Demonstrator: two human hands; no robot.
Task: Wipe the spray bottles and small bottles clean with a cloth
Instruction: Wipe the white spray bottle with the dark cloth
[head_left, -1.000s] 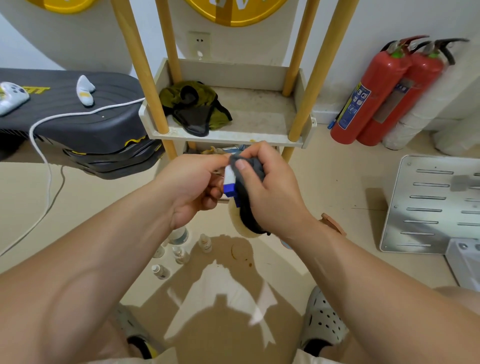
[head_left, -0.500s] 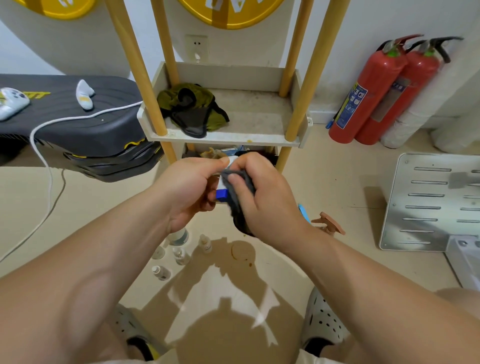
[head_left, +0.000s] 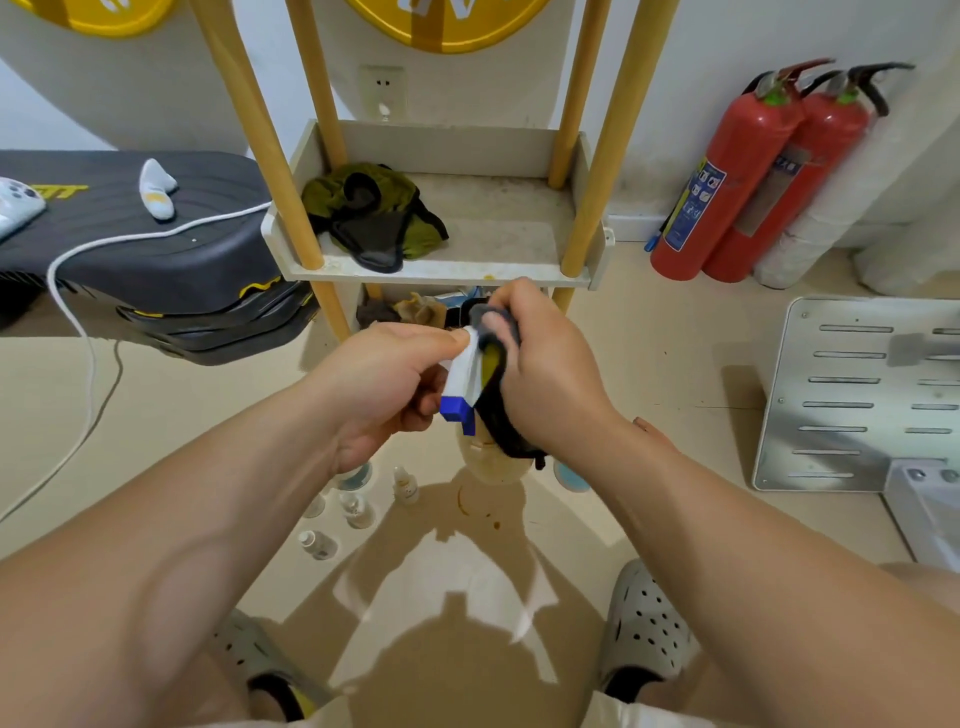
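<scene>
My left hand (head_left: 384, 387) grips the white and blue trigger head of a spray bottle (head_left: 462, 384), whose pale yellowish body hangs below the hands. My right hand (head_left: 545, 374) holds a dark grey cloth (head_left: 498, 410) with a yellow-green side and presses it against the top of the trigger head. Several small clear bottles (head_left: 358, 512) stand or lie on the floor below my left wrist. A blue-topped bottle (head_left: 569, 475) peeks out under my right wrist.
A low shelf unit (head_left: 441, 273) with yellow poles stands straight ahead, another green and black cloth (head_left: 374, 218) on it. Two red fire extinguishers (head_left: 753, 176) lean at the right wall. A metal slotted panel (head_left: 857, 395) lies right, black stacked cases (head_left: 156, 260) left.
My hands rose slightly and the cloth moved up the trigger head toward its top. More of the white and blue spray head now shows between the hands.
</scene>
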